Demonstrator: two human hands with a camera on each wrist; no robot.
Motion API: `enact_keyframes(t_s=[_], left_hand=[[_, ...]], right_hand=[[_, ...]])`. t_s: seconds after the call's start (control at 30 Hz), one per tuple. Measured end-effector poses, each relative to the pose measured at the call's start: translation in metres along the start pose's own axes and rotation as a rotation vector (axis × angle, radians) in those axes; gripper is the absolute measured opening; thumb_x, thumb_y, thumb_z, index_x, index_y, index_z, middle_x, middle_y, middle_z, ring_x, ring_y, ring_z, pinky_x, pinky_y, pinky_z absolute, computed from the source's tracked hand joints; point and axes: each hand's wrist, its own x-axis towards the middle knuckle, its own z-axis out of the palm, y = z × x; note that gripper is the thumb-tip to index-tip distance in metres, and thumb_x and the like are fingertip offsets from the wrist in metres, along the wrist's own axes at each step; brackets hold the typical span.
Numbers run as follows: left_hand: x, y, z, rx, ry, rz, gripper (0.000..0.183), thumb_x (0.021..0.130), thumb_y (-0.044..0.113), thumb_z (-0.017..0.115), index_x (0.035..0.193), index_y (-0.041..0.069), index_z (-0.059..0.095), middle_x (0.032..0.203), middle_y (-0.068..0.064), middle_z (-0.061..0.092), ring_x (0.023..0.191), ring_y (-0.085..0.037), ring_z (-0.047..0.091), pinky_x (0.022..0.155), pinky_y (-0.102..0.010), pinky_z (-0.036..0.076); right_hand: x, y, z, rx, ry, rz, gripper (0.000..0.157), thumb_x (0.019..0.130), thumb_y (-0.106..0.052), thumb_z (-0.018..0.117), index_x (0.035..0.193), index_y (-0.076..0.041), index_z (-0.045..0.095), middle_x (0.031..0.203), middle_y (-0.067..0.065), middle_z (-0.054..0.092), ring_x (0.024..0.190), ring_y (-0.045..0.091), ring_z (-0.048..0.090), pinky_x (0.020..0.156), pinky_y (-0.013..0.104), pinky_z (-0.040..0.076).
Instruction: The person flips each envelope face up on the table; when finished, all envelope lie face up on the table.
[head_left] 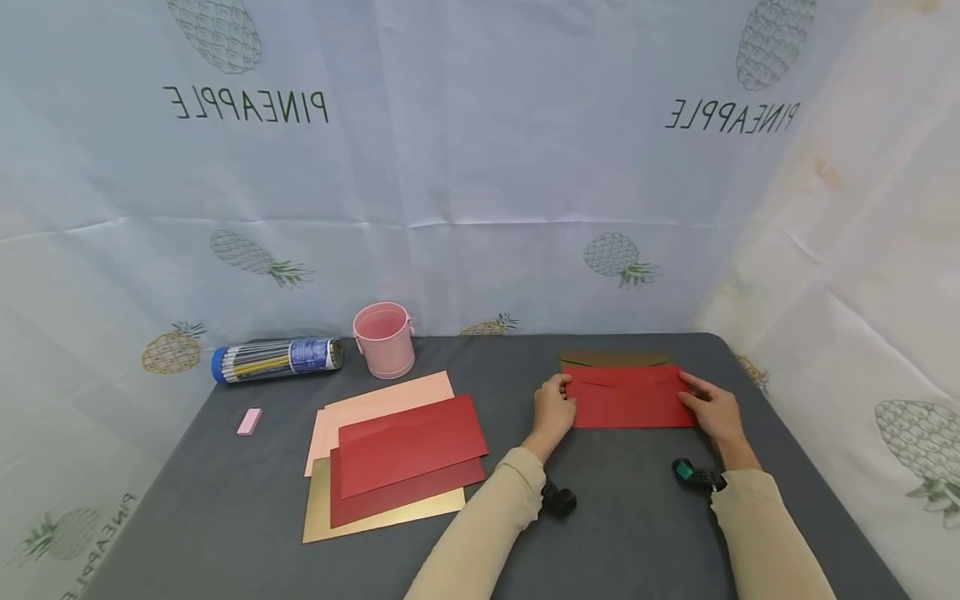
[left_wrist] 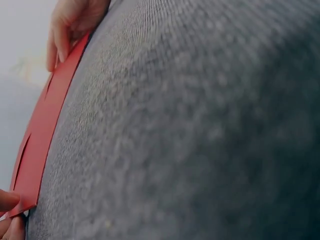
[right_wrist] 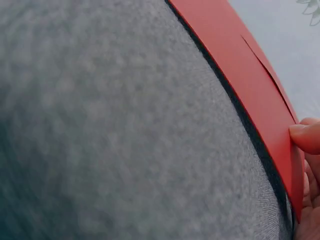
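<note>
Both hands hold a red envelope (head_left: 626, 406) at its two short ends, toward the right back of the table. My left hand (head_left: 553, 410) pinches its left end between thumb and fingers. At the opposite end, the right hand (head_left: 714, 410) grips it with the thumb on the front face; the right wrist view shows the remaining fingers behind the red paper (right_wrist: 250, 95). Narrow slit-like flap lines run along its upper part. A gold envelope (head_left: 615, 358) shows just behind its top edge, mostly hidden.
Left of the arms lie overlapping envelopes: pink (head_left: 390, 400), red (head_left: 412, 446), darker red (head_left: 408, 496) and gold (head_left: 318, 508). Farther back are a pink bucket (head_left: 386, 342) and a tube of pencils (head_left: 277, 360). A pink eraser (head_left: 249, 422) lies at left. Printed cloth (head_left: 480, 167) hangs behind.
</note>
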Motion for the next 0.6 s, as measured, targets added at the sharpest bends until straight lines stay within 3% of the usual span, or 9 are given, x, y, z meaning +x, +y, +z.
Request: enact_keyframes(t_s=[0.1, 0.23, 0.5, 0.6], left_hand=[[-0.0009, -0.0008, -0.0003, 0.011, 0.009, 0.013, 0.035, 0.083, -0.008, 0.063, 0.117, -0.001, 0.064, 0.107, -0.015, 0.068, 0.097, -0.027, 0.064, 0.079, -0.033, 0.055], [-0.0007, -0.0014, 0.0001, 0.037, 0.022, 0.037, 0.034, 0.082, -0.007, 0.064, 0.116, 0.000, 0.065, 0.110, -0.014, 0.068, 0.105, -0.028, 0.062, 0.087, -0.036, 0.054], [-0.0031, -0.0043, 0.0006, 0.065, 0.036, 0.044, 0.035, 0.079, -0.008, 0.066, 0.114, 0.000, 0.066, 0.126, -0.015, 0.061, 0.115, -0.033, 0.055, 0.096, -0.039, 0.048], [-0.0013, -0.0068, 0.0014, 0.059, 0.031, 0.055, 0.036, 0.079, -0.008, 0.067, 0.114, 0.000, 0.066, 0.120, -0.014, 0.065, 0.108, -0.030, 0.059, 0.092, -0.036, 0.051]], right_hand=[[0.0008, -0.0025, 0.0007, 0.000, -0.020, 0.009, 0.050, 0.096, -0.026, 0.055, 0.141, -0.008, 0.044, 0.129, 0.025, 0.052, 0.107, 0.029, 0.052, 0.079, 0.030, 0.051], [0.0015, -0.0038, 0.0009, 0.035, -0.055, 0.044, 0.051, 0.097, -0.024, 0.053, 0.144, -0.009, 0.040, 0.144, 0.029, 0.037, 0.130, 0.043, 0.038, 0.101, 0.054, 0.041], [0.0013, -0.0028, 0.0018, -0.041, -0.071, 0.013, 0.051, 0.097, -0.021, 0.054, 0.142, -0.003, 0.041, 0.141, 0.033, 0.038, 0.124, 0.046, 0.041, 0.096, 0.056, 0.043], [0.0013, -0.0005, 0.0013, -0.057, -0.060, 0.006, 0.050, 0.096, -0.019, 0.055, 0.142, -0.002, 0.042, 0.141, 0.033, 0.038, 0.125, 0.045, 0.041, 0.096, 0.056, 0.043]])
